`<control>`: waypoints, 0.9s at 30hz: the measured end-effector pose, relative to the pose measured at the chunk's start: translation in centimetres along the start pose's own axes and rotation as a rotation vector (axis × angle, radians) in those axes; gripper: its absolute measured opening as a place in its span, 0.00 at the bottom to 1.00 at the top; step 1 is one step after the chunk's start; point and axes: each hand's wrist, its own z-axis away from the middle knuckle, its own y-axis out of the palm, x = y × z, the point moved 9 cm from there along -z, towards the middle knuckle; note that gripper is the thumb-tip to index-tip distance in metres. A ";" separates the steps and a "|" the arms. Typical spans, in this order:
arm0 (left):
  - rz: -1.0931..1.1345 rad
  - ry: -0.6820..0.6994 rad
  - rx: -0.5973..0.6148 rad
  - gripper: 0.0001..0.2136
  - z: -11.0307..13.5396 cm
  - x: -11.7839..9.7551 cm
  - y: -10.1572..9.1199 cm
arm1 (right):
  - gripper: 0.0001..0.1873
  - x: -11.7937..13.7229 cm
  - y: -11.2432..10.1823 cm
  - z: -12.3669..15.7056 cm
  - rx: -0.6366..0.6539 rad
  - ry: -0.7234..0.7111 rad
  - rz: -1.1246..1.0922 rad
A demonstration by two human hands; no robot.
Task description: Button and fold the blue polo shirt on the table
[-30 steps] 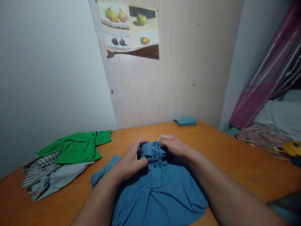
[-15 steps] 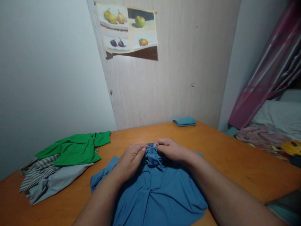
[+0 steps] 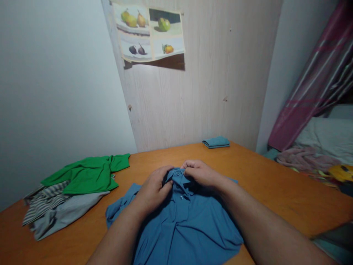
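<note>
We are gripping the buttoned end of a blue shirt, our left hand holding cloth between half-parted thumb and fingers, our right hand pinching tightly opposite, the shirt lying on an orange table, a green top partly covering striped cloth

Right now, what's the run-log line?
left hand: holding blue shirt; right hand: pinching it beside button; green shirt: over striped garment; folded cloth: near far table edge
</note>
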 end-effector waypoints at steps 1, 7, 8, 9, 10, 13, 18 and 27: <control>-0.001 0.019 0.015 0.19 -0.1 0.1 0.2 | 0.04 0.1 0.1 0.0 0.007 -0.002 0.004; -0.051 0.070 0.061 0.20 0.1 0.3 0.7 | 0.09 0.9 1.1 0.5 0.087 -0.075 0.066; -0.056 0.068 0.058 0.20 0.1 0.4 0.6 | 0.10 0.9 1.3 0.5 0.093 -0.080 0.073; -0.059 0.066 0.049 0.20 0.2 0.4 0.6 | 0.10 0.8 1.4 0.6 0.092 -0.078 0.081; -0.060 0.067 0.034 0.20 0.2 0.5 0.4 | 0.09 0.6 1.5 0.5 0.086 -0.075 0.096; -0.073 0.091 -0.005 0.18 0.1 0.1 -0.1 | 0.04 0.5 1.6 0.5 0.048 -0.092 0.213; -0.209 0.134 0.017 0.16 0.0 -1.4 0.0 | 0.05 1.1 0.6 0.6 -0.116 -0.095 0.561; -0.001 -0.012 -0.040 0.18 -0.3 -0.2 -0.6 | 0.09 1.0 0.3 0.5 -0.140 -0.115 0.514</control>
